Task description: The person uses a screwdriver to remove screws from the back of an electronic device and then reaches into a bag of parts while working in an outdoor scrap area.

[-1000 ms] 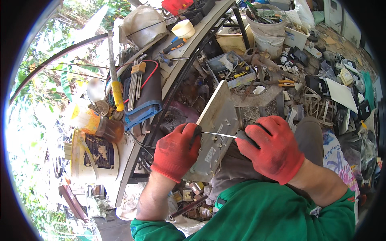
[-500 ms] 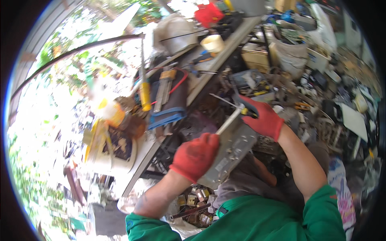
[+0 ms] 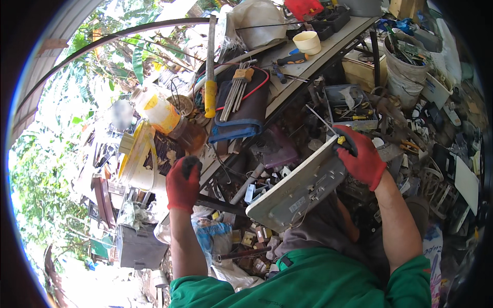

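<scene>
In my right hand (image 3: 362, 159), gloved in red, the fingers close round the black and yellow handle of a screwdriver (image 3: 322, 119). Its metal shaft points up and to the left. The same hand is at the upper corner of a flat panel (image 3: 303, 190), white along its edge and grey on the face with small fittings. The panel tilts over my lap. My left hand (image 3: 183, 185), also red-gloved, is apart from the panel, beside the bench edge. Its fingers are curled in; a dark patch shows at the fingertips, and I cannot tell whether it holds anything.
The bench (image 3: 285, 87) carries a hacksaw (image 3: 210, 72), a dark cloth (image 3: 239, 113) with metal rods, and a cream cup (image 3: 307, 43). A yellow and white bucket (image 3: 141, 169) stands left. Beyond the panel lies a grey tool tray (image 3: 352, 105). Scrap covers the ground at right.
My left hand has let go of the panel and moved left toward the bench edge. My right hand keeps the screwdriver and has shifted slightly right in the view. The view has turned and sharpened.
</scene>
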{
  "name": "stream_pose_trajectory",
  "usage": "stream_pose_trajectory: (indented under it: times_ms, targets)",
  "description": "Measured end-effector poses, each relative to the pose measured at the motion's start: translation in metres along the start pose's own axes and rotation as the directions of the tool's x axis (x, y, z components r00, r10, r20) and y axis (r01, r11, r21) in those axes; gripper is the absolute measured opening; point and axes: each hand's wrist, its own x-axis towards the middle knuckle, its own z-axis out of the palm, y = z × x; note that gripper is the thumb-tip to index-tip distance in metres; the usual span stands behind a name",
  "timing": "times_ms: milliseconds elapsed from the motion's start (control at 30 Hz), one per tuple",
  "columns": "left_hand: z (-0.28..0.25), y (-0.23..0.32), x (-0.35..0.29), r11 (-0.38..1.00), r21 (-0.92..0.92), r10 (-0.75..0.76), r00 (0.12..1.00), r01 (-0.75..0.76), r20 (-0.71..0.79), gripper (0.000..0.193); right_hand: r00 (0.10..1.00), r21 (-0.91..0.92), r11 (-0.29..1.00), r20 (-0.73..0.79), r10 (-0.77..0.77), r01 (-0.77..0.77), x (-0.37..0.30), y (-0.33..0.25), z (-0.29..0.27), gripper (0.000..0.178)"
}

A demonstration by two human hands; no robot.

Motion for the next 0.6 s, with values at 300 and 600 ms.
stream_pose_trajectory:
  times_ms: [300,600]
  targets:
    - [-0.002,-0.010,0.002,0.994,-0.060,0.077,0.984,-0.087,-0.161,0.048,0.999,-0.013,0.999,-0.013,0.035,-0.035,-0.002,-0.006,0.006,0.050]
    - [0.050,0.079,-0.070,0.848,-0.521,0.312,0.890,-0.103,0.332,0.057,0.997,0.057,0.997,-0.042,0.061,-0.058,-0.003,-0.007,0.019,0.050]
